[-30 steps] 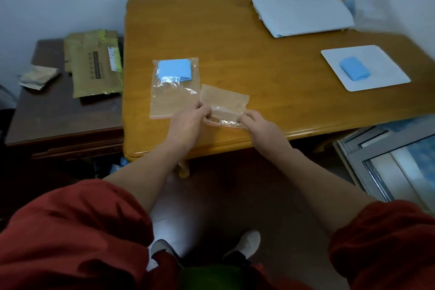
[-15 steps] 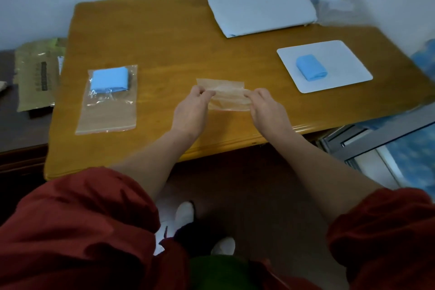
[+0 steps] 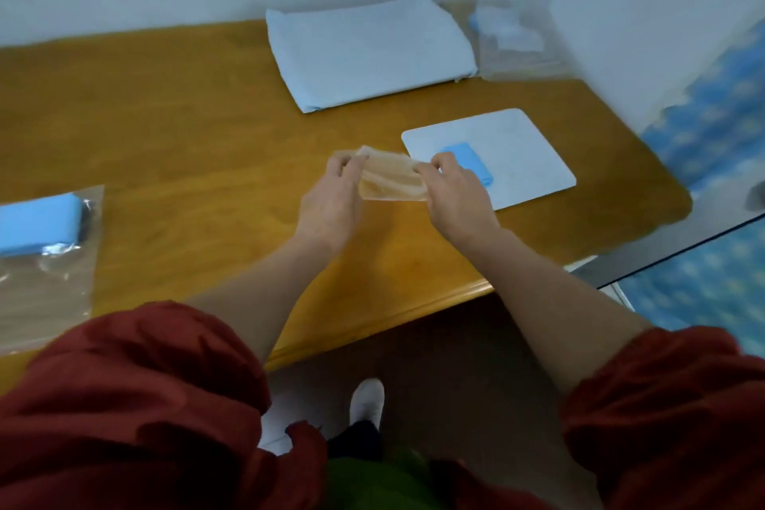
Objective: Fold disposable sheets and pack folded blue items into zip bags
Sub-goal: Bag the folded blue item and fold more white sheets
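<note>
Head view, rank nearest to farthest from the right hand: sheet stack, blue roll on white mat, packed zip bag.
1. Blue roll, just beyond the right hand, on the mat.
2. Sheet stack, farther back.
3. Packed zip bag, far left.

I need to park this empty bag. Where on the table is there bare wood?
Widest bare wood: between the packed bag at left and your left hand, running back beside the sheet stack. A narrower strip follows the near edge of the table, this side of the empty bag. Crowded on the right: white mat, plastic wraps in the corner.
</note>
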